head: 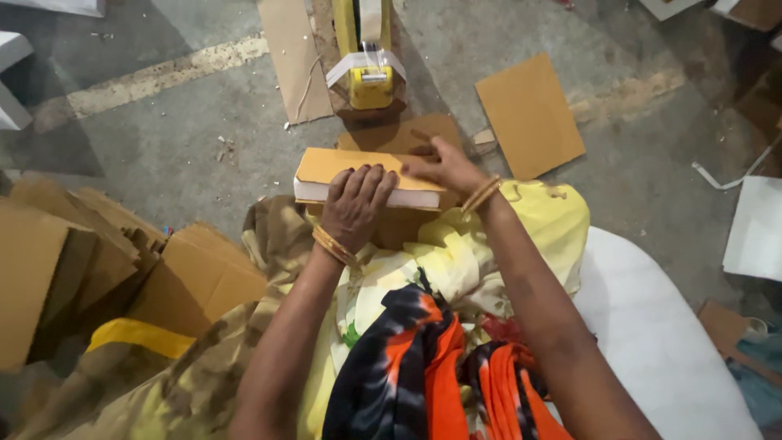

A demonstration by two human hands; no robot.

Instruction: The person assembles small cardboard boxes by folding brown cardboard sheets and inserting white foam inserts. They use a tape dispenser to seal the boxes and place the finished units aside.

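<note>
The fingers of the left hand (355, 204) curl down over the near long edge of a book-like block (368, 178) with a tan cardboard cover and a white page edge, the fingertips pressing on its top face at centre frame. The right hand (444, 165) lies flat and spread on the block's right end, palm down, fingers pointing toward the upper left; it presses rather than clasps. So the block sits directly under both sets of fingers, just above the person's lap, its white edge facing the camera. Both wrists carry gold bangles (334, 245).

Beneath the block lies a brown cardboard piece (399, 134), touching it. Just beyond, at the top centre of the frame, stands a yellow tape dispenser (368, 57) with a white strip across it. A loose tan cardboard sheet (529, 114) lies on the concrete floor (163, 147) to the upper right, apart from the hands. A stack of cardboard sheets (98, 253) sits at the left edge. A white cushion (652, 326) shows at the lower right.
</note>
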